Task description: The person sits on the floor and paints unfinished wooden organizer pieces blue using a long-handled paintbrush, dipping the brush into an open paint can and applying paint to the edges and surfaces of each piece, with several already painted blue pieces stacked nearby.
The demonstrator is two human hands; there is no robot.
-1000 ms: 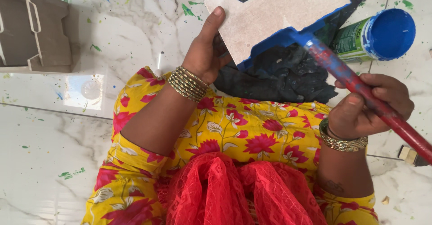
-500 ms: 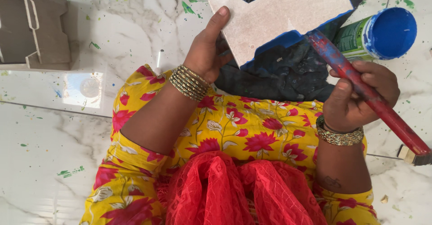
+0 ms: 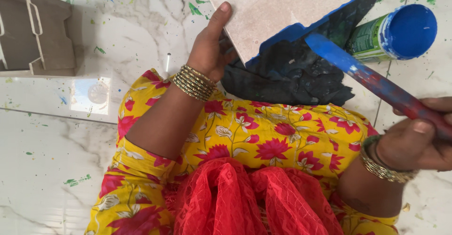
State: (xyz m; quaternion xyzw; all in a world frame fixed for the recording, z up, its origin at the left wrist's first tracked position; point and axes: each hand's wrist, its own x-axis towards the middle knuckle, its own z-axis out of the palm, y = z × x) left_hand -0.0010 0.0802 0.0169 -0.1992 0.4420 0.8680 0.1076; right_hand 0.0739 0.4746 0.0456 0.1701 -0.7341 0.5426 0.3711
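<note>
My left hand holds a pale flat board by its near corner, thumb on top. The board's lower edge is painted blue. My right hand grips the red handle of a paintbrush at the right edge of the view. The brush's blue-coated end touches the board's blue lower edge. A dark crumpled cloth lies under the board, resting on my lap and the floor.
An open can of blue paint lies on its side at the top right. A beige cut-out wooden piece stands at the top left. The white marble floor carries green and blue paint specks.
My right hand has slid to the right edge of the view with the brush. The brush tip stays at the board's blue edge. My left hand keeps its hold on the board.
</note>
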